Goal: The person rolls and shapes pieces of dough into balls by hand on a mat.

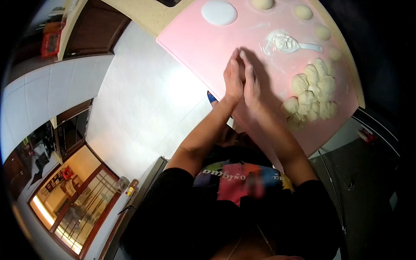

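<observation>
My left hand (233,82) and my right hand (251,84) are raised palm to palm over the near left edge of the pink mat (197,47). Their fingers are extended and meet near the tips, with the palms slightly cupped around a narrow gap. Whatever lies between the palms, if anything, is hidden. To the right of my right hand is a cluster of floured dough pieces (307,97). Beyond the hands, a white scoop (310,47) rests on the mat with flour (284,41) in and around it.
Round dough balls (303,12) line the mat's far right edge, with another ball (262,3) at the top. A white oval disc (219,12) lies at the far left. The beige counter (143,15) extends beyond the mat. White floor (134,95) shows at left.
</observation>
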Demonstrator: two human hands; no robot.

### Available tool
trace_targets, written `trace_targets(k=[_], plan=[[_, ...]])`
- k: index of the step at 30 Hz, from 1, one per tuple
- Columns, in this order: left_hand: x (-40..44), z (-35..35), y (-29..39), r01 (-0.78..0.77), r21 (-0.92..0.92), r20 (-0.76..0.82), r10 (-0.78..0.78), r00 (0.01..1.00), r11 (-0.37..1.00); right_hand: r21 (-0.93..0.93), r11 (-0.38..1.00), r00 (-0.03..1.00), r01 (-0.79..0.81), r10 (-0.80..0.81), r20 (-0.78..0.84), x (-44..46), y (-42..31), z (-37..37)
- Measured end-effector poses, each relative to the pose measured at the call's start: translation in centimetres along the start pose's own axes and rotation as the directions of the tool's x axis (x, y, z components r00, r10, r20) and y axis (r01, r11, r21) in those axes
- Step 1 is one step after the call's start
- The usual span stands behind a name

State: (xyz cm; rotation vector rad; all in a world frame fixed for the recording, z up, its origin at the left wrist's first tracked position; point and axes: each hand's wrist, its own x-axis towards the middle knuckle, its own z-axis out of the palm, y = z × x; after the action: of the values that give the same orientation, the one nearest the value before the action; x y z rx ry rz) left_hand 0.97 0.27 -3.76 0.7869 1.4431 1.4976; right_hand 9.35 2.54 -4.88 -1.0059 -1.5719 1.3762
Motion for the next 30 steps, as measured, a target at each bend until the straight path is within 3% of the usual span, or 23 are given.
trace_targets(k=[1, 4, 5, 6, 8, 11, 13, 15, 17, 21, 23, 25, 27, 29, 30], plan=[[1.3, -0.3, -0.4, -0.021, 0.063, 0.026, 0.02, 0.999, 0.998, -0.003, 1.0, 1.0, -0.003, 0.003, 0.001, -1.1, 0.9, 0.1], [1.9, -1.6, -0.4, -0.089, 0.142, 0.053, 0.082, 0.995, 0.986, 0.473, 0.876, 0.977, -0.094, 0.173, -0.125, -3.1, 0.1, 0.7], [1.0, -1.4, -0.7, -0.085, 0.139, 0.045, 0.08, 0.996, 0.987, 0.073, 0.995, 0.988, -0.072, 0.082, -0.132, -2.4, 0.3, 0.0], [-1.0, -0.9, -1.2, -0.077, 0.043, 0.014, 0.077, 0.997, 0.996, -0.34, 0.94, 0.99, -0.037, -0.011, -0.138, -1.6, 0.5, -0.8], [-3.6, -0.3, -2.0, -0.068, -0.146, -0.039, 0.063, 0.997, 0.987, -0.246, 0.967, 0.998, -0.066, 0.06, -0.032, 0.6, 0.3, -1.4], [-1.0, -0.3, -1.3, -0.068, -0.056, 0.035, 0.07, 0.997, 0.996, -0.111, 0.983, 0.98, -0.147, 0.16, 0.121, 1.9, -0.1, -1.6], [1.6, -0.3, -0.8, -0.087, 0.026, 0.108, 0.084, 0.991, 0.996, -0.144, 0.988, 0.99, -0.062, 0.079, 0.114, 0.3, -0.1, -1.4], [1.8, -0.6, -0.7, -0.097, 0.065, 0.141, 0.087, 0.986, 0.993, -0.016, 0.992, 0.992, -0.129, 0.129, 0.003, 0.5, -0.3, -1.3], [1.2, -1.1, -1.0, -0.215, 0.055, 0.032, 0.213, 0.976, 0.975, 0.116, 0.978, 0.979, -0.171, 0.182, -0.095, 1.3, -0.7, -1.2], [-3.9, 1.9, -2.1, -0.24, 0.108, -0.179, 0.256, 0.95, 0.965, 0.28, 0.937, 0.931, -0.209, 0.278, -0.238, 3.3, -3.7, 0.3], [-3.4, 2.0, -1.0, -0.217, 0.155, -0.205, 0.247, 0.947, 0.964, 0.031, 0.982, 0.976, -0.185, 0.187, -0.113, 2.0, -0.9, -0.7], [0.4, 0.7, -0.9, -0.116, 0.051, 0.044, 0.113, 0.993, 0.992, -0.1, 0.984, 0.988, -0.147, 0.142, -0.053, 1.8, -0.4, -0.7], [2.1, -0.1, -1.0, -0.145, 0.016, 0.112, 0.143, 0.983, 0.989, 0.107, 0.978, 0.97, -0.178, 0.193, -0.15, 0.2, -2.0, 0.7], [2.4, -0.5, -0.6, -0.25, 0.11, 0.137, 0.234, 0.963, 0.962, 0.309, 0.935, 0.941, -0.171, 0.248, -0.23, -0.9, -3.5, 1.9], [1.0, -0.4, -0.6, -0.269, 0.167, 0.071, 0.26, 0.963, 0.949, 0.049, 0.989, 0.964, -0.142, 0.149, -0.218, -0.4, -1.7, 0.5]])
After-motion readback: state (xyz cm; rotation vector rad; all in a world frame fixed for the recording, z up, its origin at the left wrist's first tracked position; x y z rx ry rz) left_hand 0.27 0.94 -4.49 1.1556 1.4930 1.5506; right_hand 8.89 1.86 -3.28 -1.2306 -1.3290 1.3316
